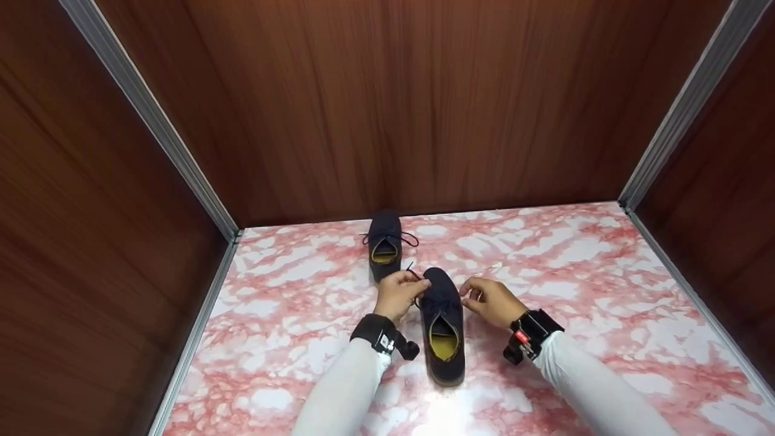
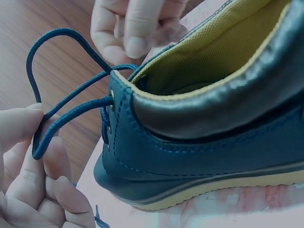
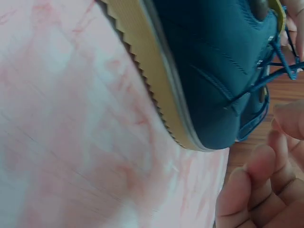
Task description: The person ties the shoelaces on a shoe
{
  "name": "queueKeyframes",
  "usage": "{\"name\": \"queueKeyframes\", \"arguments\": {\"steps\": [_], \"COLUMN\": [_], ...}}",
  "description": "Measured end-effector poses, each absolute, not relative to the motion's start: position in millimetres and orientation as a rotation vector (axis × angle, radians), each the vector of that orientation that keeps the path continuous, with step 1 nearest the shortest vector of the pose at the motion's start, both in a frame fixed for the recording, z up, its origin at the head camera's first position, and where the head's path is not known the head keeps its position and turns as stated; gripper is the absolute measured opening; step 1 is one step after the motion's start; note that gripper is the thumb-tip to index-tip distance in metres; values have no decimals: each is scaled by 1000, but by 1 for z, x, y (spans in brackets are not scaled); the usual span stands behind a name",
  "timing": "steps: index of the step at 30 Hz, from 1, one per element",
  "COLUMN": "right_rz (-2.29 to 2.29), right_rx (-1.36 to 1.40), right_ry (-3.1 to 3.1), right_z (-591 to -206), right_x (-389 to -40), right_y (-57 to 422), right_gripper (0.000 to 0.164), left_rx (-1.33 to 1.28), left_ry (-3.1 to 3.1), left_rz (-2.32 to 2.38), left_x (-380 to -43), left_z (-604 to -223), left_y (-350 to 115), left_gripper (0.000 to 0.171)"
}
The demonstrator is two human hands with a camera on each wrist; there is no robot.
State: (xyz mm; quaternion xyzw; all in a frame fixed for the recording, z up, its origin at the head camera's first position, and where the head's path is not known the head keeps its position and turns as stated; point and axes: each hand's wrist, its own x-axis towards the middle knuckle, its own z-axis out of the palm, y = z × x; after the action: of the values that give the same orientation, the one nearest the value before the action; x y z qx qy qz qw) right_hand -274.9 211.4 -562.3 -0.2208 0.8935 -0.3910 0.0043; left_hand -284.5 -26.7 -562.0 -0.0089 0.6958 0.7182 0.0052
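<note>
A dark blue lace-up shoe (image 1: 441,287) with a yellow lining stands on the pink marbled surface, toe pointing away from me. On its left side my left hand (image 1: 398,295) pinches a blue shoelace (image 2: 61,31) between thumb and fingers. The lace bends into a loop running back to the eyelets. To the right of the same shoe, my right hand (image 1: 495,301) hovers with loosely curled fingers, nothing showing between thumb and fingertips (image 3: 259,164). Another lace strand (image 3: 261,84) crosses the shoe's side in the right wrist view.
A matching shoe (image 1: 384,225) stands farther back, near the brown wood panel (image 1: 387,109), its laces spread to both sides. Wood side panels and grey metal corner posts (image 1: 163,133) enclose the marbled surface (image 1: 272,339). Black straps hold cameras on both wrists.
</note>
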Motion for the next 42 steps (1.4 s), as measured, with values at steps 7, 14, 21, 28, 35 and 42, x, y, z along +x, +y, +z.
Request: {"name": "queueKeyframes", "arguments": {"steps": [7, 14, 21, 28, 35, 42], "right_rz": [-1245, -1337, -1389, -1552, -2029, -2448], "right_rx": [-746, -688, -642, -431, -234, -329], "right_ry": [2816, 2825, 2761, 2588, 2147, 1508], "right_z": [-576, -584, -583, -578, -568, -556], "right_x": [-274, -271, -271, -272, -277, -277], "right_y": [199, 192, 201, 228, 244, 251], "right_gripper": [12, 10, 9, 10, 10, 28], "left_rx": [-44, -23, -22, -17, -58, -46], "left_ry": [2140, 2101, 2122, 2151, 2106, 2026], "left_rz": [2259, 2268, 2259, 2218, 2236, 2250], "left_x": [-284, -282, -283, -283, -283, -282], "left_z": [-562, -559, -557, -559, -561, -563], "left_y": [-27, -24, -26, -29, -33, -30], "left_gripper": [16, 16, 19, 21, 19, 17]}}
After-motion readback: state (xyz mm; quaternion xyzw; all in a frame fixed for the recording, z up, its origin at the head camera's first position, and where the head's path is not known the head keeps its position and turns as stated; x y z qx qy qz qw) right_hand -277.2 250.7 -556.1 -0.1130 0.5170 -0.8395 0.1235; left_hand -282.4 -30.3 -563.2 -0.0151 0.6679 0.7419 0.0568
